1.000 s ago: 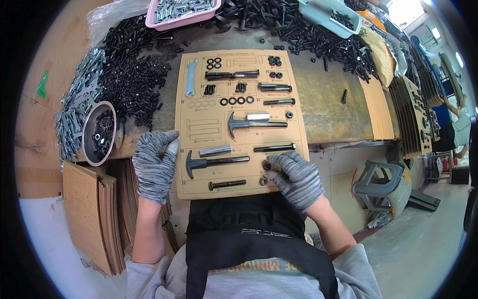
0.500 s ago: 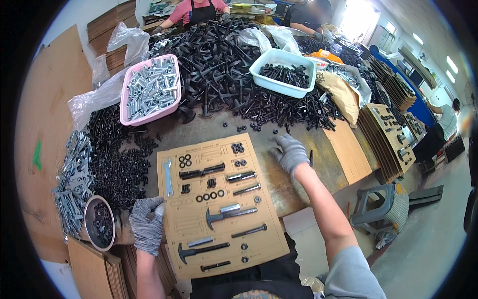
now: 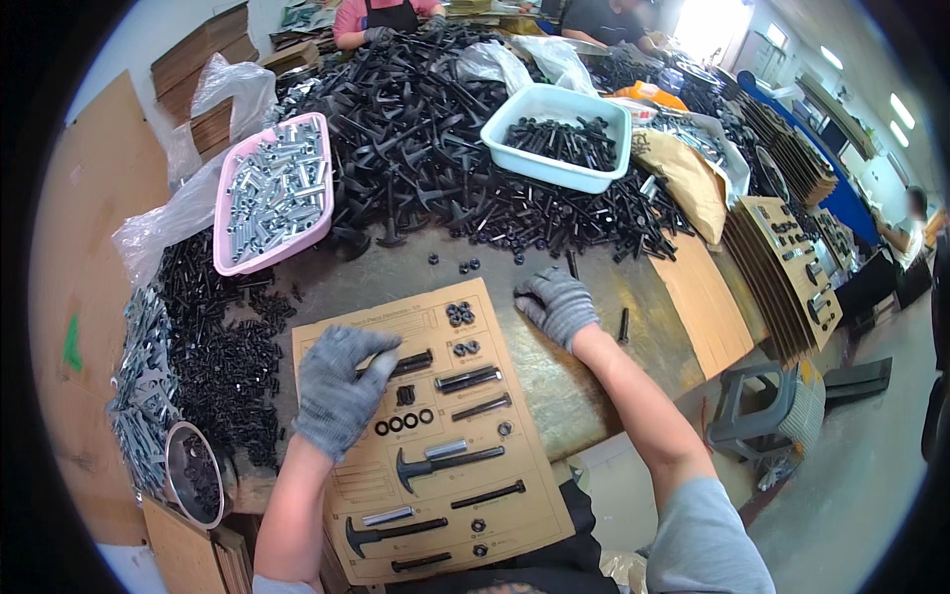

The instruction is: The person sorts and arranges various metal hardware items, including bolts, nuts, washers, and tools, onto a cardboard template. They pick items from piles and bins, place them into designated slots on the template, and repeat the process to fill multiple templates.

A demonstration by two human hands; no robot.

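My left hand (image 3: 346, 386), in a grey glove, is over the upper left of a brown cardboard sheet (image 3: 371, 475). Its thumb and forefinger are apart beside a black bolt (image 3: 414, 362), and it covers the wrench. On the sheet are black washers (image 3: 404, 423), nuts (image 3: 460, 314), a silver sleeve (image 3: 445, 448) and two T-shaped black pieces, one a hammer-like T-bolt (image 3: 450, 465). My right hand (image 3: 556, 307), also gloved, rests on the table right of the sheet with fingers curled in; their tips are hidden. A black bolt (image 3: 572, 263) lies just beyond it.
Beyond the sheet stand a pink tray (image 3: 224, 233) of silver sleeves and a pale blue tray (image 3: 554, 175) of black bolts, amid heaped black hardware. A metal bowl (image 3: 180, 495) sits at left. Filled cardboard sheets (image 3: 787, 257) lean at right. Two people work across the table.
My left hand has left the sheet's left edge and moved up over its upper part, covering the wrench. The fingers of my right hand have curled in more. The view has shifted slightly.
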